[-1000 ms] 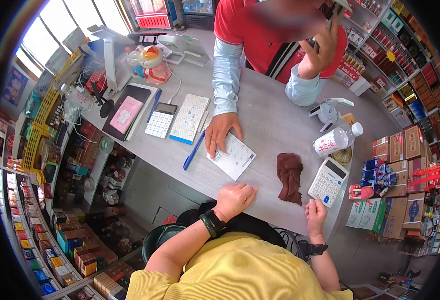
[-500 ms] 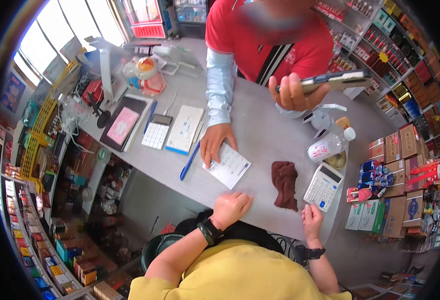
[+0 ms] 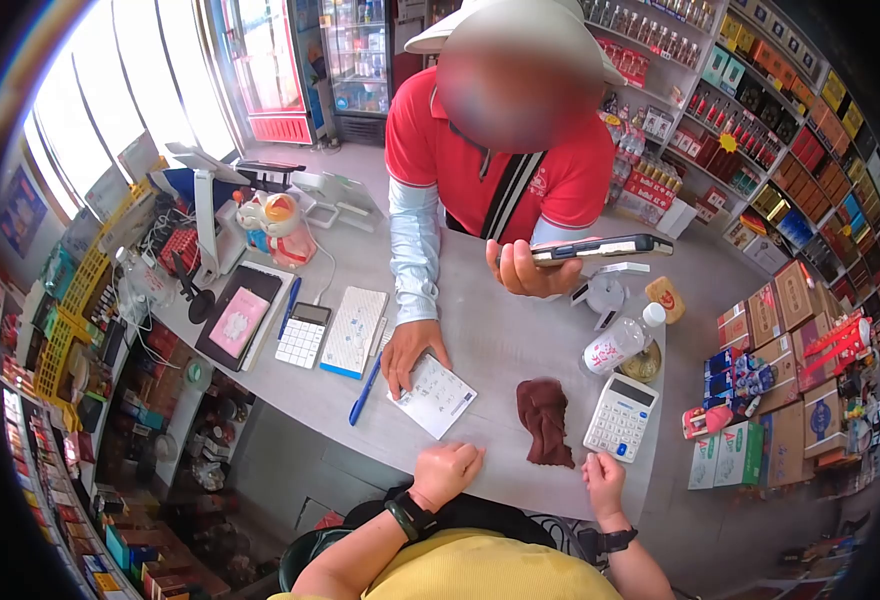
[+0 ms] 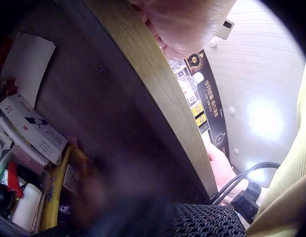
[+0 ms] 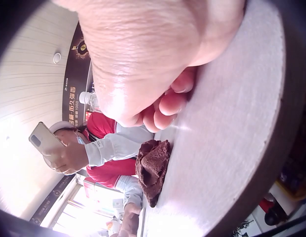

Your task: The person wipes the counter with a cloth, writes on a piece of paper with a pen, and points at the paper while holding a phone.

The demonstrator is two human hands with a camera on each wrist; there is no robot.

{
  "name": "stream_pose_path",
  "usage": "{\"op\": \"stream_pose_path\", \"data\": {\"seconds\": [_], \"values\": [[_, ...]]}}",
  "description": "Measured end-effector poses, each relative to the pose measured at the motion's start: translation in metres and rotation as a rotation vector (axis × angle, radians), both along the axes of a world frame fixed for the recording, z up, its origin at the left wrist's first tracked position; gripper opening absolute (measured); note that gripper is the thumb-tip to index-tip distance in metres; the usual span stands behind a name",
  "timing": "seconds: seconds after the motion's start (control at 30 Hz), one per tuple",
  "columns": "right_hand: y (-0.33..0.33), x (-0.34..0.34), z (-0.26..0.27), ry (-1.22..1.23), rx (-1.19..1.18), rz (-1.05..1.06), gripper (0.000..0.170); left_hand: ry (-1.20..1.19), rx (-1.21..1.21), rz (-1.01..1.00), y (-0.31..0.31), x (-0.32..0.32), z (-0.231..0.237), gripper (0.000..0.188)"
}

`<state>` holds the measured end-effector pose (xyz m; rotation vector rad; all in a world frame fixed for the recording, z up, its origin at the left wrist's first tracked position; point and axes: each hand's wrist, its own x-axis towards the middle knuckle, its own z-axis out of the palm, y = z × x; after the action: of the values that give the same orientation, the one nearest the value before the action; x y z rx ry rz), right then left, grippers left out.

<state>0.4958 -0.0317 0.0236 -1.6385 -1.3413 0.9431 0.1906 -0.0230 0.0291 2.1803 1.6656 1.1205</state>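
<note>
My left hand (image 3: 447, 473) rests at the desk's near edge, fingers loosely curled, holding nothing. Just beyond it lies a handwritten paper slip (image 3: 442, 400), touched by the fingers of another person's hand (image 3: 412, 352). That person's other hand holds a phone (image 3: 600, 249) above the desk; it also shows in the right wrist view. My right hand (image 3: 603, 483) holds nothing and lies loosely curled just below a white calculator (image 3: 620, 415). Between my hands, a crumpled brown cloth (image 3: 544, 420) lies farther in on the desk. In the right wrist view my curled fingers (image 5: 165, 109) are close over the desktop.
A blue pen (image 3: 365, 392), a white box (image 3: 353, 335) and a second calculator (image 3: 302, 335) lie left of the slip. A pink notebook (image 3: 243, 330) and a cat figurine (image 3: 282, 230) are farther left. A water bottle (image 3: 615, 342) stands behind the right calculator.
The other person brings the phone down from beside the head to above the desk. The head view has tilted up, so desk items sit lower. My hands stay much the same.
</note>
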Motion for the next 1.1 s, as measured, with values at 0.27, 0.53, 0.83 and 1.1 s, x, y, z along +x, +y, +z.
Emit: {"op": "stream_pose_path", "data": {"seconds": [0.27,0.53,0.83,1.1], "values": [[-0.0002,-0.0009,0.0035,-0.012,-0.008,0.014,0.033,-0.006,0.003,-0.039,-0.0001,-0.0018,-0.0038,0.030],[0.0001,-0.0004,0.0050,0.038,-0.001,0.023,0.030,-0.033,-0.013,-0.030,0.0004,0.0004,-0.0065,0.031],[0.0002,0.0006,0.0048,0.039,-0.027,0.016,0.031,-0.012,-0.016,-0.015,0.0002,0.0002,-0.0031,0.032],[-0.0008,-0.0004,0.0060,0.041,-0.038,0.010,0.033,-0.025,-0.017,-0.016,0.0002,0.0005,-0.0023,0.031]]}}
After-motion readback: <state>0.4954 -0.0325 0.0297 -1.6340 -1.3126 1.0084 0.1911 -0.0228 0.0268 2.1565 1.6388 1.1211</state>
